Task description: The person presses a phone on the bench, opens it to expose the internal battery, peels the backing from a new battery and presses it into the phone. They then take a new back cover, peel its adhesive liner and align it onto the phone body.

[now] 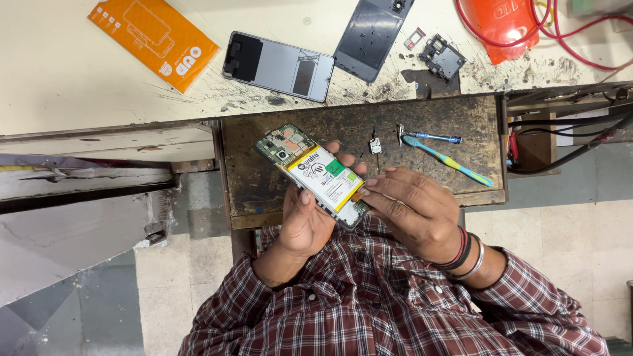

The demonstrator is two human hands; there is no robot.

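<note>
My left hand (304, 221) cradles an opened phone (310, 171) from below, its back cover off so the green circuit board and the white and yellow battery show. My right hand (412, 207) rests its fingertips on the phone's lower end, near the battery's bottom edge. Both hands hover over a dark, worn pull-out board (435, 118) in front of my checked shirt.
A blue toothbrush (448, 160), a small blue-handled screwdriver (432, 137) and a tiny metal part (375, 146) lie on the board. On the cream bench behind lie a phone screen (277, 66), a grey back cover (371, 34), a small dark frame piece (443, 58), an orange packet (153, 38), an orange object with red cables (501, 23).
</note>
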